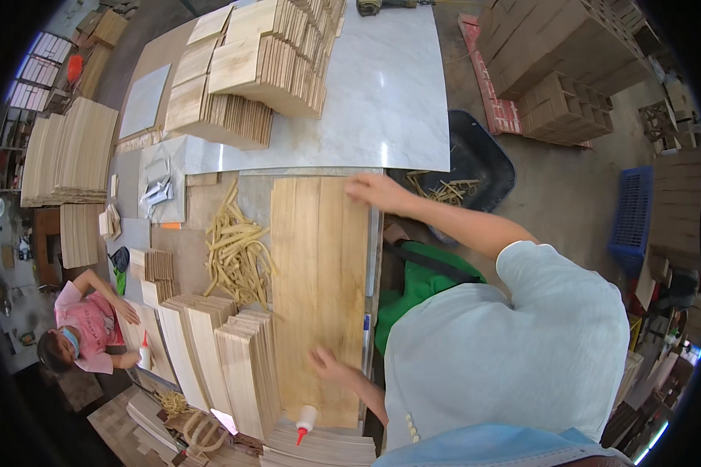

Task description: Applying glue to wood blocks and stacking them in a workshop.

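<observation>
A wide panel of pale wooden boards (317, 288), laid side by side, lies flat on the work table. At the panel's upper right corner, my right hand (370, 191) has its fingers bent over the end and edge of the boards. My left hand (332, 366) is over the lower part of the panel, fingers apart and holding nothing; it is slightly blurred, and I cannot tell whether it touches the wood. A white glue bottle (308, 416) with a red nozzle lies at the panel's lower end.
Stacked wooden boards (249, 366) and a heap of wood strips (237, 249) lie left of the panel. Taller board stacks (276, 62) stand on the grey sheet (389, 101). Across the table, a co-worker (89, 323) holds another glue bottle (145, 354). A black tub (483, 167) stands nearby.
</observation>
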### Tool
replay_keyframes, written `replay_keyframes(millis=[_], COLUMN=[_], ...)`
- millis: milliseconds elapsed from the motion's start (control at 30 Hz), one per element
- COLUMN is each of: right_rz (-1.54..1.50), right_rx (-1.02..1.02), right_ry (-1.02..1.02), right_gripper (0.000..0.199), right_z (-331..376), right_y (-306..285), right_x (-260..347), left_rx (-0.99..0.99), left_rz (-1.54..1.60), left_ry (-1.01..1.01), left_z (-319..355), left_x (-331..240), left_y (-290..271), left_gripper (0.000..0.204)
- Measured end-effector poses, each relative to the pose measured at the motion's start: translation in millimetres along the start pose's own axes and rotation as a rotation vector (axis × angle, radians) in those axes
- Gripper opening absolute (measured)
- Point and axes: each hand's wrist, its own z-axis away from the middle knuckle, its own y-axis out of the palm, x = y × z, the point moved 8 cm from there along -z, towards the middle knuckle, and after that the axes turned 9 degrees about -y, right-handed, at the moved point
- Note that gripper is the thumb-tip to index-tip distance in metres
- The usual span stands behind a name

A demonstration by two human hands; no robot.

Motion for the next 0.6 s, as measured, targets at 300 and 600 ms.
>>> replay_keyframes(millis=[300, 600], right_rz=[-0.398, -0.404], right_rx=[-0.199, -0.224], right_ry=[-0.118, -0.165], right_gripper=[0.072, 0.075], right_z=[-146, -208], right_y=[-80, -101], right_x=[111, 125], left_rx=[0.764, 0.875], left_rz=[0.344, 0.518], left_ry=[0.276, 0.157], left_z=[-34, -41], left_x=[-335, -383], left_y=[363, 439], left_gripper=[0.082, 0.071])
